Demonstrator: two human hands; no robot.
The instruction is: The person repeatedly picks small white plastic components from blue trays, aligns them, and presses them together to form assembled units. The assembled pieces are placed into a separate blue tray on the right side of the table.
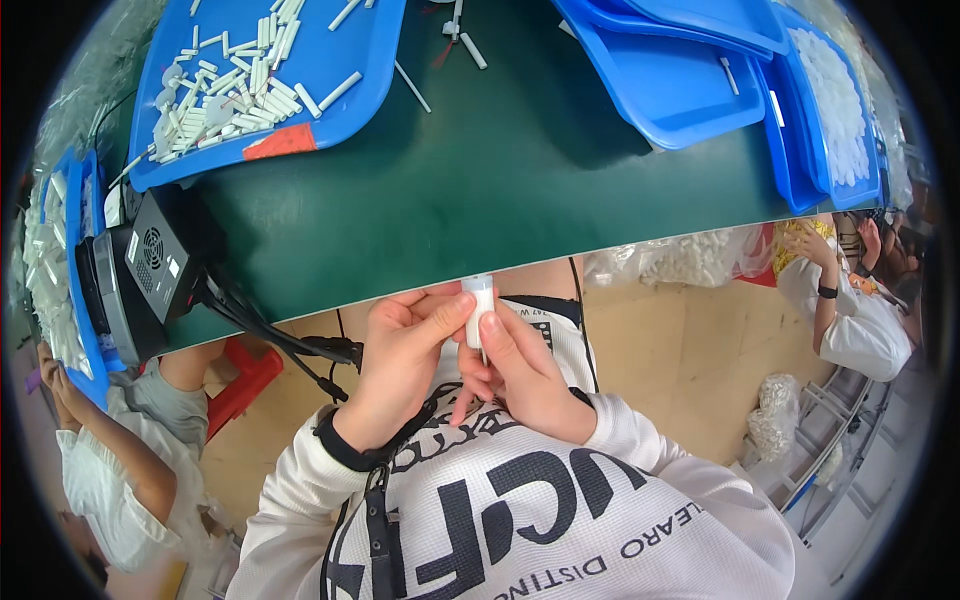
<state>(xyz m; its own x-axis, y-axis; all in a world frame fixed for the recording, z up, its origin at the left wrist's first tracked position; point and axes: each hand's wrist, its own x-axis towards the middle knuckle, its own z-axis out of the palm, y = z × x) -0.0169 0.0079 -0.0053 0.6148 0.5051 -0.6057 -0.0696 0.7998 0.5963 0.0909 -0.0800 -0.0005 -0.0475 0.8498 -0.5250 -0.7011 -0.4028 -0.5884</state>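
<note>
A small white cylinder with a translucent upper end (481, 312) is held between my two hands, just in front of the table edge. My left hand (398, 345) pinches its upper part between thumb and forefinger. My right hand (525, 372) grips the lower part from the other side, thumb resting on the white surface. The fingers hide part of the cylinder, so its exact kind is unclear. A blue tray (362, 100) farther off on the left bears many short white sticks (262, 98) and has an orange patch on its rim.
The green tabletop (450, 200) carries loose sticks and stacked blue trays (680, 100) at the right. A tray of white pieces (832, 108) stands beyond them. At the left are a black vented box (158, 258) and cables (270, 335). Other people sit at both sides.
</note>
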